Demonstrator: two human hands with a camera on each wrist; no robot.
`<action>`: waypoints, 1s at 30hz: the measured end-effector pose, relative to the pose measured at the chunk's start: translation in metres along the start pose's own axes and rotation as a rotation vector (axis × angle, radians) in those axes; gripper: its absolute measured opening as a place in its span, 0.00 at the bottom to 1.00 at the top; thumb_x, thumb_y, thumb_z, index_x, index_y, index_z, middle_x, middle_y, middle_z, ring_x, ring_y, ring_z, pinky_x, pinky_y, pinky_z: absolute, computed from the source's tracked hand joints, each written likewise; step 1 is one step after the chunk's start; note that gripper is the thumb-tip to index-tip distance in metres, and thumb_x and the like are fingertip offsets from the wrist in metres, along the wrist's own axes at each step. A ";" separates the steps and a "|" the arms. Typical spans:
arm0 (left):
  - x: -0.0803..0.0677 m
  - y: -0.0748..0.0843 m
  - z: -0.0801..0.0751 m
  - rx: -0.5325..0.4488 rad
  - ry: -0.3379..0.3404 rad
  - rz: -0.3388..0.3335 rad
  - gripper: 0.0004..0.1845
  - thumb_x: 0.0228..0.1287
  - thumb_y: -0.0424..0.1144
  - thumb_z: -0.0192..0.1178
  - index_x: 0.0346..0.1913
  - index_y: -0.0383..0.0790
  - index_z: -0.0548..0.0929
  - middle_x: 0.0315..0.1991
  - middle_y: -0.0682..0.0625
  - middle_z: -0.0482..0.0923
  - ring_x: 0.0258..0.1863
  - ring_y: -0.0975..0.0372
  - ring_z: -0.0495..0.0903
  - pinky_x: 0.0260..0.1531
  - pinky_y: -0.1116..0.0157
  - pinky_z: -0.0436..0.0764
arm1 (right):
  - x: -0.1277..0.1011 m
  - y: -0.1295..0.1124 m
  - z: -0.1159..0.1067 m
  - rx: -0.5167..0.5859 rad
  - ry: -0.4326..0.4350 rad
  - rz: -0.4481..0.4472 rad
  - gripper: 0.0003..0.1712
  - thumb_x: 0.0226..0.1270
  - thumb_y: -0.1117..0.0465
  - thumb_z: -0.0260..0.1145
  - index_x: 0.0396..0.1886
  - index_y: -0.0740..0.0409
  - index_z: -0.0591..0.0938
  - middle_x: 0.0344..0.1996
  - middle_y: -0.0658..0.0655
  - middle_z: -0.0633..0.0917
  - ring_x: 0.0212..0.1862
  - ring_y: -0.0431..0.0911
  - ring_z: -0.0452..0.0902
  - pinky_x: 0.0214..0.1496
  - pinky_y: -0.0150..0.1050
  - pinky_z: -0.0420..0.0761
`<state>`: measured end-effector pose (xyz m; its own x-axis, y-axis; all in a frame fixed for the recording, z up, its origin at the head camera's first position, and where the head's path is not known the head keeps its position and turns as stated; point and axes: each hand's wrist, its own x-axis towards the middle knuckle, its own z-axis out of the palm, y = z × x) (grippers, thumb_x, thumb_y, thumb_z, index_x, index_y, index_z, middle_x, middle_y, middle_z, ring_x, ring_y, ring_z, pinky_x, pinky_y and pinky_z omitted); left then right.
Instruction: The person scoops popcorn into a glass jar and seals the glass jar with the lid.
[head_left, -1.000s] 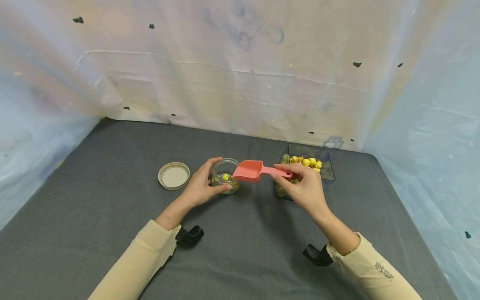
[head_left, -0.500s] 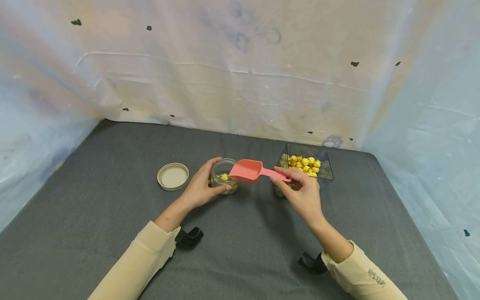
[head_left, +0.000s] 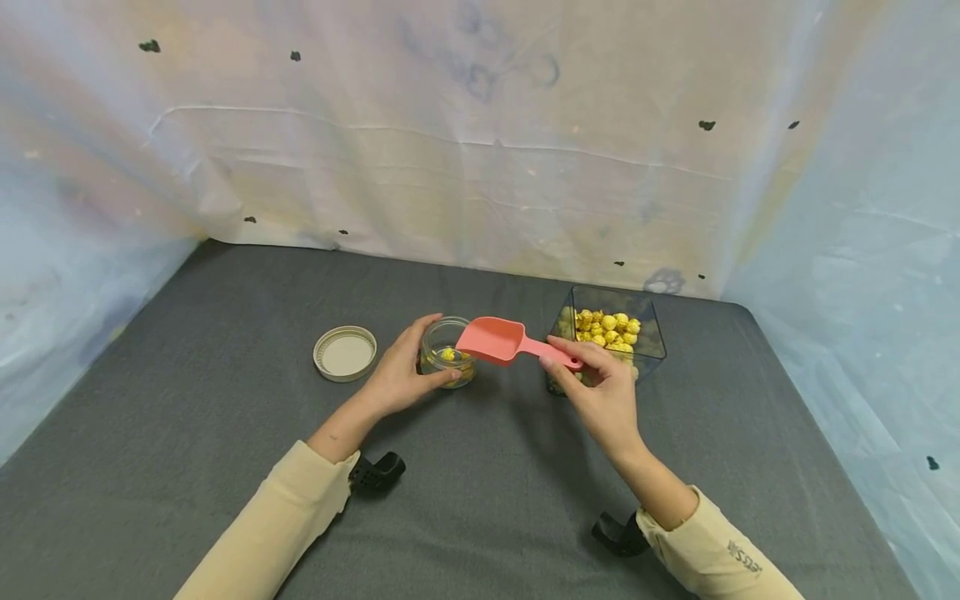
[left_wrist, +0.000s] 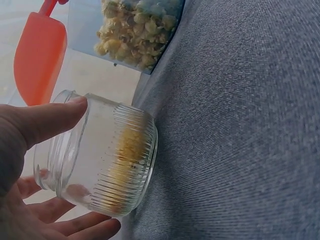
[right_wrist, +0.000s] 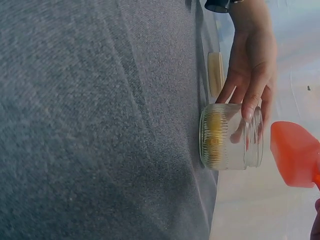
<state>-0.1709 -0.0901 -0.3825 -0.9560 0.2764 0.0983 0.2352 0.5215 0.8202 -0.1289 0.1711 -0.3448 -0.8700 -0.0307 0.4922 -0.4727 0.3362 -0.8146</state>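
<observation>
Scoop (head_left: pixel 491 340), pinched by right hand (head_left: pixel 600 392), points left over jar (head_left: pixel 447 364), which left hand (head_left: pixel 397 377) grasps on tabletop (head_left: pixel 225 400).

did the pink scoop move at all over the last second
Yes, slightly. The pink scoop shifted left toward the glass jar, its bowl now overlapping more of the jar's rim.

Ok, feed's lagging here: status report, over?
Left hand grips ribbed glass jar. Right hand holds coral plastic scoop at jar's mouth. Nothing blocking.
</observation>
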 end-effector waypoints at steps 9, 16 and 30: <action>0.000 0.003 -0.004 0.031 -0.027 0.040 0.50 0.53 0.46 0.71 0.74 0.37 0.53 0.67 0.32 0.61 0.65 0.41 0.66 0.59 0.41 0.68 | 0.003 -0.001 -0.007 0.015 0.022 -0.008 0.16 0.58 0.72 0.69 0.47 0.67 0.85 0.35 0.57 0.83 0.33 0.37 0.72 0.34 0.23 0.75; 0.001 0.012 -0.004 0.049 -0.044 0.035 0.54 0.53 0.50 0.70 0.76 0.39 0.48 0.72 0.34 0.51 0.70 0.42 0.58 0.62 0.41 0.65 | 0.004 -0.001 -0.015 0.045 0.082 -0.044 0.15 0.57 0.74 0.69 0.46 0.70 0.85 0.37 0.50 0.85 0.35 0.38 0.73 0.33 0.23 0.75; 0.013 0.036 0.007 0.073 -0.018 0.030 0.53 0.54 0.53 0.69 0.76 0.42 0.48 0.76 0.38 0.40 0.75 0.45 0.44 0.65 0.38 0.58 | 0.008 -0.001 -0.036 0.102 0.139 -0.122 0.15 0.55 0.78 0.67 0.44 0.74 0.84 0.37 0.48 0.86 0.34 0.38 0.74 0.34 0.22 0.75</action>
<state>-0.1738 -0.0623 -0.3554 -0.9450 0.3073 0.1117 0.2767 0.5699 0.7737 -0.1297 0.2044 -0.3288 -0.7811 0.0671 0.6208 -0.5911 0.2406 -0.7698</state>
